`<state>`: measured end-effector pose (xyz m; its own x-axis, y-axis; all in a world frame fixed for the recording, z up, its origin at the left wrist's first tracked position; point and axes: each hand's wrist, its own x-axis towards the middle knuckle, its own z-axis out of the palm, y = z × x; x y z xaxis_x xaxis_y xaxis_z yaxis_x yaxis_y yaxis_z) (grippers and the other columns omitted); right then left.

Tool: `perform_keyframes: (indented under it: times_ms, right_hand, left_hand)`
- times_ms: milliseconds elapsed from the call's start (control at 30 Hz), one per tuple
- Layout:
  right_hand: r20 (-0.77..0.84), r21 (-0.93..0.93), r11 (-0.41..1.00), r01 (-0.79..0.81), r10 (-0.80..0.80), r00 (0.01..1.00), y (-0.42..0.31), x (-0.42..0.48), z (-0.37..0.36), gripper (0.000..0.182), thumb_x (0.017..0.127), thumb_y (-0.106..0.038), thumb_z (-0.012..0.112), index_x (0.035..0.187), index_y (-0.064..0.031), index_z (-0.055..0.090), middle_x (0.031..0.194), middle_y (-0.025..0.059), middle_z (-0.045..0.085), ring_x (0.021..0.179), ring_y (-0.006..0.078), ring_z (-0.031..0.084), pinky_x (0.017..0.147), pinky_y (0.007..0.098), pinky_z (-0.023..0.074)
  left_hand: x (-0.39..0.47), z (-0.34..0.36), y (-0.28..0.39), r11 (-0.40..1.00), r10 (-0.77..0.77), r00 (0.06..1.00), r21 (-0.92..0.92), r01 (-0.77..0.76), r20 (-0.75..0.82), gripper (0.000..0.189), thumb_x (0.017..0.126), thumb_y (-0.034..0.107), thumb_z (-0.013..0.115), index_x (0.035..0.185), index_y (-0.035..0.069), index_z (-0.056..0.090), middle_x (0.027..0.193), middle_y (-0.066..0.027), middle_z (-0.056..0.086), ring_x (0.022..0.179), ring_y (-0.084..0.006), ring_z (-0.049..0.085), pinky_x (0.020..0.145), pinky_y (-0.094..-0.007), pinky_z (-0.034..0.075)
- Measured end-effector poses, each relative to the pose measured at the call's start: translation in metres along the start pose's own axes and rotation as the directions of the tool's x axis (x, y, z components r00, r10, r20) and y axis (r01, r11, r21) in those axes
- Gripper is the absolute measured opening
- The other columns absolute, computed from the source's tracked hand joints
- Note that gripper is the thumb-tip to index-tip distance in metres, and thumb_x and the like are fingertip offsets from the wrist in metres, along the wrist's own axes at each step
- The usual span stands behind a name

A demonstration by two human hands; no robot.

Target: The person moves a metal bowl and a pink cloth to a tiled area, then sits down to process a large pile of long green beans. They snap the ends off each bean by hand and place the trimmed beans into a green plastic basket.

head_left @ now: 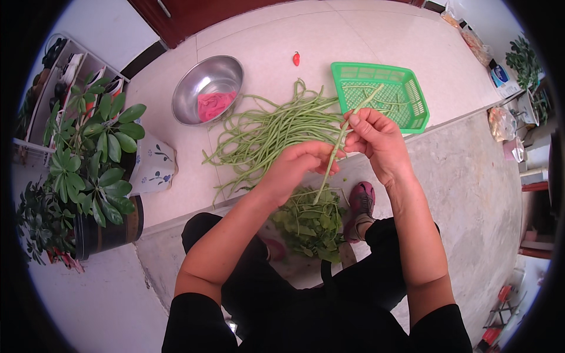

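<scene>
A long green bean (365, 102) slants between my hands, its lower end hanging over leafy greens (311, 220). My right hand (373, 134) pinches the bean between thumb and fingers, near the front wall of a green plastic basket (421, 106). My left hand (309, 161) has its fingers curled around the same bean, lower down; its fingertips are partly hidden. Behind my hands a loose heap of long green beans (273, 128) lies on the pale tiled ledge. A few thin bean pieces (395, 103) lie inside the basket.
A steel basin (183, 97) holding a pink cloth or bag (215, 105) stands at the back left. A red pepper (296, 58) lies behind the beans. Potted plants (108, 145) and a shoe rack (66, 88) stand at the left. The ledge's edge (176, 225) crosses before my knees.
</scene>
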<state>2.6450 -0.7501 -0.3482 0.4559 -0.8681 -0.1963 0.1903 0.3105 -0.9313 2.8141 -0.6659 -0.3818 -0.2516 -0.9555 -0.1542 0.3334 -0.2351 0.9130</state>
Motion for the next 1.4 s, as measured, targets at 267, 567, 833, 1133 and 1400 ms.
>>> perform_keyframes:
  times_ms: [267, 567, 833, 1133, 1400]
  right_hand:
    - [0.010, -0.074, 0.997, 0.012, -0.011, 1.000, 0.004, 0.001, 0.004, 0.019, 0.084, -0.019, 0.065, 0.091, -0.0024, 0.061, 0.075, -0.0006, 0.060, 0.060, 0.0040, 0.055, 0.055, 0.0192, 0.0485]
    - [0.020, -0.161, 0.986, 0.034, -0.032, 0.999, 0.011, 0.000, 0.007, 0.018, 0.085, -0.017, 0.064, 0.091, -0.0011, 0.060, 0.076, 0.0024, 0.061, 0.062, 0.0074, 0.057, 0.058, 0.0211, 0.0483]
    - [-0.171, -0.053, 0.980, 0.193, -0.199, 0.965, -0.005, 0.002, 0.005, 0.019, 0.089, -0.017, 0.058, 0.096, 0.0001, 0.059, 0.081, 0.0058, 0.062, 0.068, 0.0119, 0.062, 0.065, 0.0254, 0.0533]
    - [-0.231, -0.050, 0.998, 0.030, -0.041, 0.972, -0.018, 0.060, -0.099, 0.048, 0.092, -0.013, 0.048, 0.124, 0.0186, 0.031, 0.117, 0.0243, 0.048, 0.110, 0.0262, 0.053, 0.095, 0.0306, 0.0460]
    - [-0.359, -0.062, 0.982, 0.178, -0.189, 0.914, 0.001, 0.079, -0.150, 0.054, 0.090, -0.007, 0.045, 0.131, 0.0170, 0.020, 0.130, 0.0274, 0.038, 0.115, 0.0284, 0.049, 0.099, 0.0322, 0.0424]
  left_hand:
    - [-0.001, -0.001, 0.003, 0.999, 0.030, 0.998, 0.032, -0.029, -0.054, 0.034, 0.086, 0.012, 0.039, 0.110, -0.004, 0.056, 0.095, -0.0077, 0.061, 0.081, -0.0138, 0.052, 0.080, -0.0299, 0.042]
    - [0.003, 0.009, -0.006, 0.998, 0.057, 0.978, 0.035, -0.051, -0.202, 0.014, 0.085, 0.014, 0.041, 0.077, 0.005, 0.048, 0.070, -0.0009, 0.046, 0.070, -0.0105, 0.042, 0.066, -0.0251, 0.032]
    - [0.015, -0.034, -0.015, 0.929, 0.082, 0.864, -0.275, -0.246, -0.497, 0.013, 0.083, 0.013, 0.042, 0.077, 0.004, 0.049, 0.063, 0.0021, 0.039, 0.060, -0.0083, 0.039, 0.059, -0.0247, 0.036]
    - [0.001, -0.021, -0.102, 0.504, -0.129, 0.991, 0.863, 0.025, 0.046, 0.048, 0.086, 0.027, 0.054, 0.124, -0.002, 0.045, 0.120, -0.0193, 0.049, 0.112, -0.0306, 0.048, 0.095, -0.0375, 0.038]
    - [0.021, -0.084, -0.142, 0.108, -0.180, 0.907, 0.908, 0.404, -0.382, 0.059, 0.078, 0.026, 0.060, 0.128, 0.003, 0.040, 0.140, -0.0216, 0.028, 0.126, -0.0358, 0.032, 0.103, -0.0401, 0.031]
